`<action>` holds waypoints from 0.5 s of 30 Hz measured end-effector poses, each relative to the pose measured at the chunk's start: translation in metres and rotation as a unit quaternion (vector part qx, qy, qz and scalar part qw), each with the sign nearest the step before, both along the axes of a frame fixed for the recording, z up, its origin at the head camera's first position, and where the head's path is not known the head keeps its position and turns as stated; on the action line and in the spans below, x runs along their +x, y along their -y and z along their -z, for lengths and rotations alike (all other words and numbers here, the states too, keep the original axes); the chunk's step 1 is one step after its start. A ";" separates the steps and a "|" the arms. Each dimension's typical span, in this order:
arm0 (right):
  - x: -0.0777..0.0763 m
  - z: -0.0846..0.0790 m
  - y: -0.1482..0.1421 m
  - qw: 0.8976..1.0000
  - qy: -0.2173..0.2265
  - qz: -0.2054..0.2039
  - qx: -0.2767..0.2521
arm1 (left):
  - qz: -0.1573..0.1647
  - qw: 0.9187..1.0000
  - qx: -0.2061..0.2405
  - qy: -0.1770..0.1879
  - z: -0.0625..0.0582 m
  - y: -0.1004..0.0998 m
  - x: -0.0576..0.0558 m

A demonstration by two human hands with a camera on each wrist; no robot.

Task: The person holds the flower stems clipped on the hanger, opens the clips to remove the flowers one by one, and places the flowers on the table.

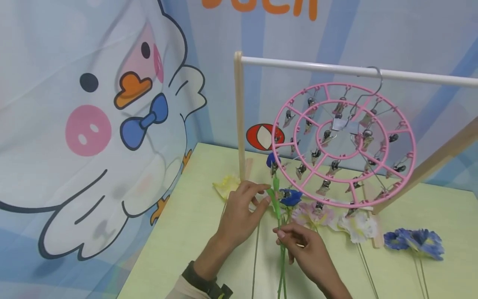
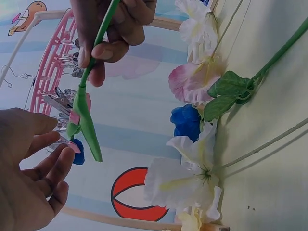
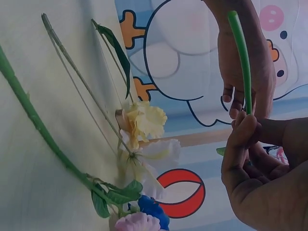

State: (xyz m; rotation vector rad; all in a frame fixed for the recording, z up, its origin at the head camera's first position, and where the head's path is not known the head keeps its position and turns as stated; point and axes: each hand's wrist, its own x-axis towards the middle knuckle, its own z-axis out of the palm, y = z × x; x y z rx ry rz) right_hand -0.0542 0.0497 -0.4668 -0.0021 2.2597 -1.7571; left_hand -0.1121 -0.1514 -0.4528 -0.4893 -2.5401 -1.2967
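My right hand (image 1: 304, 249) pinches the smooth green stem (image 3: 243, 62) of a blue-headed artificial flower between thumb and fingers. The flower's blue head (image 1: 273, 160) is up by the left rim of a pink round clip hanger (image 1: 278, 151), partly hidden by a metal clip. In the left wrist view a clip (image 2: 57, 103) sits against the flower's green leaf (image 2: 86, 130). My left hand (image 1: 239, 214) is just left of that leaf, its thumb and fingertips apart, with another pink-tipped clip near them. Whether those fingertips touch the clip is hard to see.
The hanger hooks over a white rod (image 1: 298, 64) on a wooden stand (image 1: 240, 116). Artificial flowers lie along the table (image 1: 168, 249): yellow (image 1: 225, 187), blue (image 1: 291, 197), pink (image 1: 311, 214), white (image 1: 360, 226) and blue-violet (image 1: 418, 241). A cartoon-printed cloth (image 1: 37, 83) stands behind and left.
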 end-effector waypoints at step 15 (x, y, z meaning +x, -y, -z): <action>0.012 -0.001 -0.018 0.999 -0.022 -0.009 0.035 | 0.016 0.996 -0.062 -0.060 -0.009 -0.006 -0.003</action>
